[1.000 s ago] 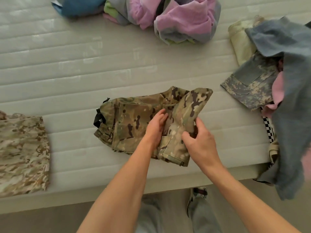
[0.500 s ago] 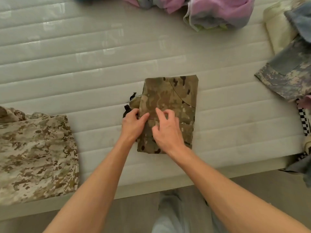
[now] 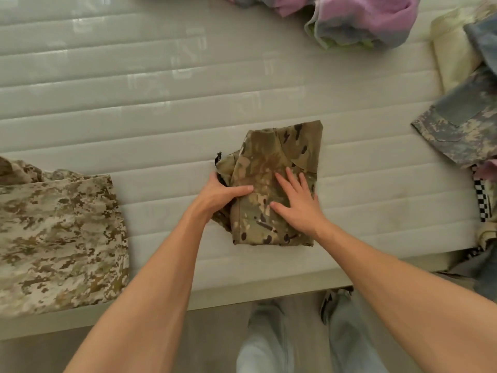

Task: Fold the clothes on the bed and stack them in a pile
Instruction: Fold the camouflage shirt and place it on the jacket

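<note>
The right hand lies flat on the folded camouflage garment, fingers straight and spread, pressing the cloth down without gripping it. The left hand grasps the garment's left edge at 9 o'clock: the thumb lies across the top layer, and the fingers curl round the side where they are hidden by the cloth. The garment sits near the front edge of the bed, folded into a compact rectangle; a small black strap pokes out at its 10 o'clock corner.

At 9 o'clock, well apart, lies a folded tan digital-camouflage piece, cut off by the frame. At 1 o'clock a pink and grey bundle is cut off at the top. At 3 o'clock a grey camouflage garment, a cream cloth and a checkered cloth overlap, their shapes hard to separate.
</note>
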